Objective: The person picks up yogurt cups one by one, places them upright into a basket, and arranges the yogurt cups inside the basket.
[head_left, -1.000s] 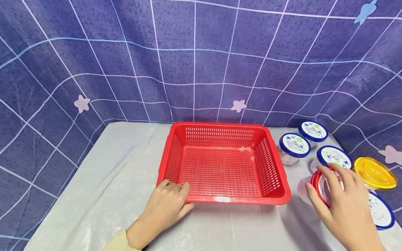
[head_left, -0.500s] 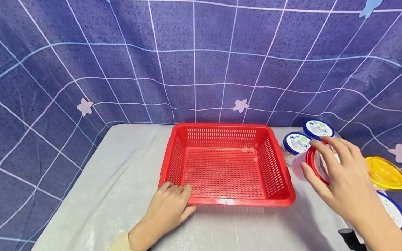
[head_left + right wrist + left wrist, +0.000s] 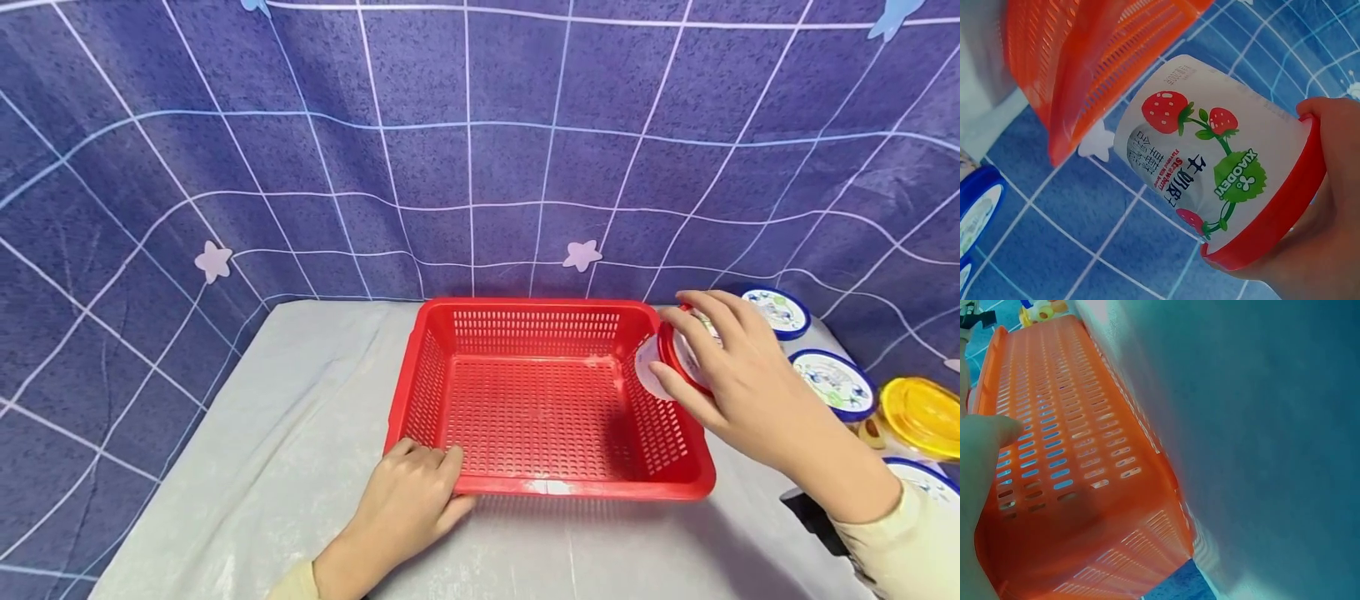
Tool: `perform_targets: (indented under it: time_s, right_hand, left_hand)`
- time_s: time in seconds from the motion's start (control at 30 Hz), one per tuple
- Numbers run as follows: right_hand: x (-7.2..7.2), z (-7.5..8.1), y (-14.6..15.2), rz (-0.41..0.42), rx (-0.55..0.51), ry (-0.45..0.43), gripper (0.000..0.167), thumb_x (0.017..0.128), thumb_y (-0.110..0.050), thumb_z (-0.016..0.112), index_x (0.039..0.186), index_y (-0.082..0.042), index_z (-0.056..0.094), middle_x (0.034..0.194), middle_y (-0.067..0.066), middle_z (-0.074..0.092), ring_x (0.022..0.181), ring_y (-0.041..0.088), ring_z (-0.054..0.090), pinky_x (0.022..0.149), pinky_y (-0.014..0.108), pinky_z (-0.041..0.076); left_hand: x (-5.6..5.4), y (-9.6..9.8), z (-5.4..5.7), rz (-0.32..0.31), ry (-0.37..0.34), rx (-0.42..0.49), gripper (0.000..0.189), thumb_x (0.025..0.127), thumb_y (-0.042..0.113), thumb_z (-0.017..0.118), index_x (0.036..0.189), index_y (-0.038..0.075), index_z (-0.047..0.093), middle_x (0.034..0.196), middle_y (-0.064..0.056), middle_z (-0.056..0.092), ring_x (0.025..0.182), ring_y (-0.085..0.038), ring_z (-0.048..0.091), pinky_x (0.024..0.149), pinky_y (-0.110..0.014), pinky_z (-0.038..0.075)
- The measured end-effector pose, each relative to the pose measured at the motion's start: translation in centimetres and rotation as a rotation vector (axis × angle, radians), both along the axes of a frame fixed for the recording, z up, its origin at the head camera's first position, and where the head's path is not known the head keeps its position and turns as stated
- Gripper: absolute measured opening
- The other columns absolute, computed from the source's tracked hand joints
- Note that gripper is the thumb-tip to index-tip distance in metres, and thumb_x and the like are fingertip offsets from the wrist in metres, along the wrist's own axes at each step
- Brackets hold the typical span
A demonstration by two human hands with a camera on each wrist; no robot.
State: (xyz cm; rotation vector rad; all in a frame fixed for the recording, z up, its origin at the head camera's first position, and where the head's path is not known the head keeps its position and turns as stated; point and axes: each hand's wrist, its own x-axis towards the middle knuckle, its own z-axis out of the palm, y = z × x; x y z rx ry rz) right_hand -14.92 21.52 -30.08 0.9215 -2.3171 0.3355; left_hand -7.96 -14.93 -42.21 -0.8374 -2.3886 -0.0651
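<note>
My right hand [image 3: 738,375] grips a white strawberry-printed tub [image 3: 1204,150] by its red lid [image 3: 1272,209]. In the head view the tub is tilted, its base pointing left, over the right rim of a red perforated plastic basket [image 3: 585,490]. No contents show inside the basket. At its front left corner my left hand [image 3: 408,500] holds the rim, fingers curled over the edge and thumb below. The left wrist view shows that thumb [image 3: 1007,430] against the slotted basket wall [image 3: 1054,419].
Right of the basket stand several blue-lidded tubs [image 3: 832,383] and a yellow-lidded container [image 3: 922,417]. A pale cloth [image 3: 247,467] covers the table. Behind it hangs a blue-purple gridded curtain [image 3: 510,158]. A black device [image 3: 813,521] sits at my right wrist.
My right hand has carried the red-lidded tub left and upward from among the other tubs to the basket's right rim. My left hand keeps its hold on the basket.
</note>
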Motion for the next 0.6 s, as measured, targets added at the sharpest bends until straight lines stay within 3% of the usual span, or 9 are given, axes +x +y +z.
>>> perform_targets:
  time_s: [0.43, 0.6]
  right_hand:
    - [-2.1, -1.7, -1.3, 0.075, 0.039, 0.009, 0.066, 0.100, -0.056, 0.037, 0.127, 0.000, 0.057, 0.128, 0.026, 0.053, 0.120, 0.046, 0.046, 0.100, 0.062, 0.032]
    - [-2.7, -2.2, -1.5, 0.062, 0.070, 0.020, 0.067, 0.100, -0.057, 0.036, 0.127, 0.000, 0.058, 0.128, 0.026, 0.053, 0.120, 0.047, 0.045, 0.098, 0.064, 0.034]
  left_hand:
    - [0.0, 0.0, 0.0, 0.000, -0.001, -0.011, 0.043, 0.074, 0.051, 0.069, 0.077, 0.012, 0.052, 0.054, 0.004, 0.047, 0.049, -0.018, 0.056, 0.062, -0.036, 0.044]
    - [0.1, 0.0, -0.1, 0.000, 0.007, -0.003, 0.042, 0.073, 0.050, 0.070, 0.076, 0.012, 0.051, 0.054, 0.004, 0.045, 0.048, -0.018, 0.054, 0.062, -0.036, 0.043]
